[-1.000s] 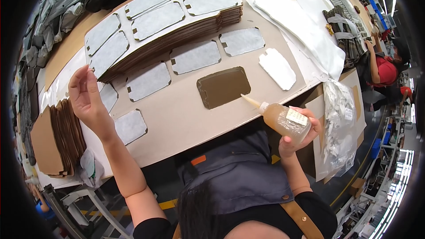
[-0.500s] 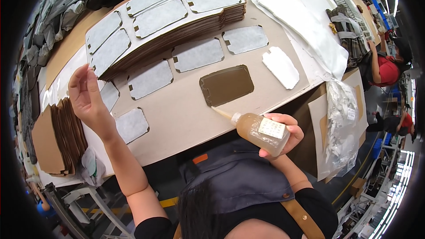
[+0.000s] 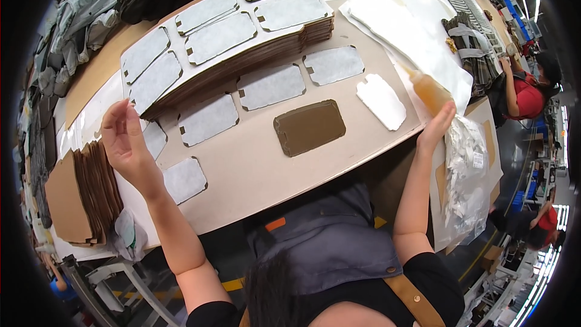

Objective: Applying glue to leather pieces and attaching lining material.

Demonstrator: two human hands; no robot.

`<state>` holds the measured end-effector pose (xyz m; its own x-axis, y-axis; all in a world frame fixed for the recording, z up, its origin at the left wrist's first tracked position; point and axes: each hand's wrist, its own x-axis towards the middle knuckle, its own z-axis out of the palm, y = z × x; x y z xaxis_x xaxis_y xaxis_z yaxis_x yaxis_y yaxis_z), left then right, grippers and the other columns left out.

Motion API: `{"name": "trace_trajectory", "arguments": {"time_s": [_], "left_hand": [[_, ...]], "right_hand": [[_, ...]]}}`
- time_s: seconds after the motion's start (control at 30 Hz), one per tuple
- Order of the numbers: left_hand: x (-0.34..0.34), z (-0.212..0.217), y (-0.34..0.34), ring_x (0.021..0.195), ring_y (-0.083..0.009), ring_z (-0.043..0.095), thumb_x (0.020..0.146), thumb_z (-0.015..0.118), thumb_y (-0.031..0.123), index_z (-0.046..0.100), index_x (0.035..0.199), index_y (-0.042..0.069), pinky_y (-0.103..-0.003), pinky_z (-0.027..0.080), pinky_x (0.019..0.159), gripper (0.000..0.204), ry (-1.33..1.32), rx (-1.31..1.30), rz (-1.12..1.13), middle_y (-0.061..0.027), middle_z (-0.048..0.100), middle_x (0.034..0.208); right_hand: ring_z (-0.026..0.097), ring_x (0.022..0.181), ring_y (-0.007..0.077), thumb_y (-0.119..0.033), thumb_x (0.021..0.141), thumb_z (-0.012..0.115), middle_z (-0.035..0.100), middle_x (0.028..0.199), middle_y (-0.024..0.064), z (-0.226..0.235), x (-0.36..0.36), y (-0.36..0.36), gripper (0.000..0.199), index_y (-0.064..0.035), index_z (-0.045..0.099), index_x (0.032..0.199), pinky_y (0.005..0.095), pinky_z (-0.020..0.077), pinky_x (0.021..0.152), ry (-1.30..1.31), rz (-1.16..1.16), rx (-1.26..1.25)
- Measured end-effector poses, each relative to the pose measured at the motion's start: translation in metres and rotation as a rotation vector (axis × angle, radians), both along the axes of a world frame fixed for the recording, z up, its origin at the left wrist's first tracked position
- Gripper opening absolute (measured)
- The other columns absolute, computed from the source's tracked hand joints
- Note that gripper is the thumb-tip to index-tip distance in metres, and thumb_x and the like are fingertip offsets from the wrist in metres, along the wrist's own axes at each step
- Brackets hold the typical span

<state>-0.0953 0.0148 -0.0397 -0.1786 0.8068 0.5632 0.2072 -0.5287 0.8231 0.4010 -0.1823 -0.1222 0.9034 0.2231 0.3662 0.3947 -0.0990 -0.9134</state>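
While the right hand (image 3: 437, 128) is closed around the base of a squeeze bottle (image 3: 431, 92), the left hand (image 3: 125, 145) is raised at the left of the surface (image 3: 260, 172), just beside the near left corner of a stack of boards (image 3: 242, 59). The left hand's fingers are curled toward the thumb; whether the tips meet or pinch anything cannot be told.

The bottle is at the right side of the surface, in front of a white sheet (image 3: 378, 15); contact with the sheet cannot be determined. It is translucent, amber in tone and slightly blurred, tilted with its narrow pale nozzle toward the upper left.

A dark brown panel (image 3: 310, 128) lies flat near the front edge, well apart from both hands. It is roughly rectangular, evenly coloured across the middle, with irregular corners and a thin uneven line along its left end. Just beside it, to the right, lies a bright white piece (image 3: 381, 102) with uneven edges. Behind the panel, pale grey pieces (image 3: 272, 86) with dark corners lie in a spaced row.
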Motion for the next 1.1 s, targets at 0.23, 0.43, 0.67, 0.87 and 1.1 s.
{"name": "trace_trajectory", "arguments": {"time_s": [0.23, 0.43, 0.67, 0.87, 1.1], "left_hand": [[-0.001, -0.006, 0.002, 0.107, -0.0124, 0.061, 0.102, 0.061, 0.001, 0.064, 0.118, -0.002, -0.026, 0.047, 0.098, 0.017, 0.040, -0.006, -0.006, -0.0072, 0.066, 0.116], [0.015, -0.007, -0.002, 0.104, -0.0105, 0.059, 0.103, 0.062, 0.008, 0.065, 0.120, 0.000, -0.025, 0.046, 0.096, 0.019, 0.037, -0.050, -0.091, -0.0040, 0.065, 0.113], [0.070, 0.013, -0.025, 0.101, -0.0136, 0.058, 0.098, 0.060, -0.005, 0.063, 0.112, -0.001, -0.026, 0.046, 0.092, 0.015, 0.329, 0.022, -0.456, -0.0081, 0.061, 0.113], [0.162, 0.025, -0.041, 0.102, -0.0283, 0.064, 0.088, 0.070, -0.001, 0.067, 0.111, 0.002, -0.038, 0.051, 0.089, 0.024, 0.610, 0.070, -0.898, -0.0133, 0.066, 0.111], [0.250, -0.013, -0.055, 0.125, -0.0317, 0.057, 0.088, 0.071, 0.010, 0.060, 0.130, 0.005, -0.046, 0.044, 0.106, 0.043, 0.872, 0.405, -1.004, -0.0134, 0.062, 0.130]], "right_hand": [[0.052, 0.124, 0.0277, -0.016, 0.104, 0.061, 0.060, 0.130, 0.0136, 0.019, -0.051, 0.003, 0.030, 0.0021, 0.061, 0.127, 0.0393, 0.0416, 0.105, -0.736, -0.050, -0.189], [0.056, 0.091, 0.0259, -0.014, 0.087, 0.079, 0.064, 0.094, 0.0071, 0.021, -0.066, 0.014, 0.017, -0.0044, 0.068, 0.095, 0.0384, 0.0429, 0.089, -0.514, 0.224, -0.504], [0.055, 0.079, 0.0227, -0.015, 0.086, 0.080, 0.061, 0.081, 0.0043, 0.017, -0.064, 0.012, 0.021, -0.0061, 0.063, 0.079, 0.0354, 0.0391, 0.082, -0.457, 0.254, -0.445], [0.059, 0.084, 0.0248, -0.016, 0.092, 0.074, 0.064, 0.085, 0.0053, 0.019, -0.063, 0.010, 0.017, -0.0060, 0.064, 0.082, 0.0382, 0.0386, 0.085, -0.690, 0.248, -0.471], [0.060, 0.086, 0.0236, -0.015, 0.092, 0.072, 0.064, 0.090, 0.0046, 0.018, -0.064, 0.009, 0.009, -0.0067, 0.069, 0.092, 0.0383, 0.0385, 0.085, -0.770, 0.266, -0.461]]}}
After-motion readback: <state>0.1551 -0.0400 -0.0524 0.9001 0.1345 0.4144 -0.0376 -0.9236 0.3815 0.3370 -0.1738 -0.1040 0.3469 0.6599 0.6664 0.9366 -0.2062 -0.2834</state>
